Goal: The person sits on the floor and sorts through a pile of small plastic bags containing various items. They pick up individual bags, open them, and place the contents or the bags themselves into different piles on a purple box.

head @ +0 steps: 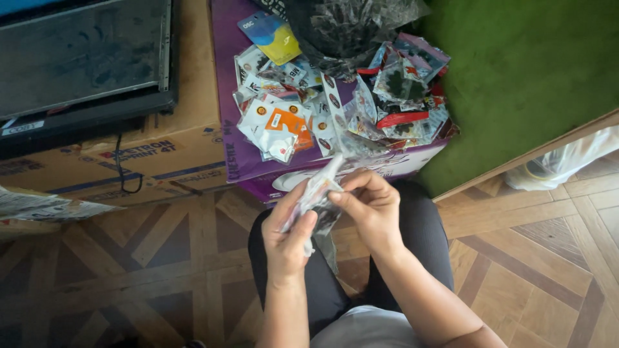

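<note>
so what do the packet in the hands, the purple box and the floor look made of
Packet: thin clear plastic film, going by its glossy crinkles. Purple box: probably printed cardboard, matte with straight folded edges. Floor: looks like wood parquet, with grained blocks in a pattern, though it could be laminate.

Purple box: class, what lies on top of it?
On the purple box lies a heap of small packets, with a clear plastic bag at the far end. The heap covers most of the lid, so anything under it cannot be seen.

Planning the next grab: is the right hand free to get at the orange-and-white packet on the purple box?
Probably not yet: the right hand pinches the small packet with the left hand. The orange-and-white packet lies uncovered, close ahead.
</note>
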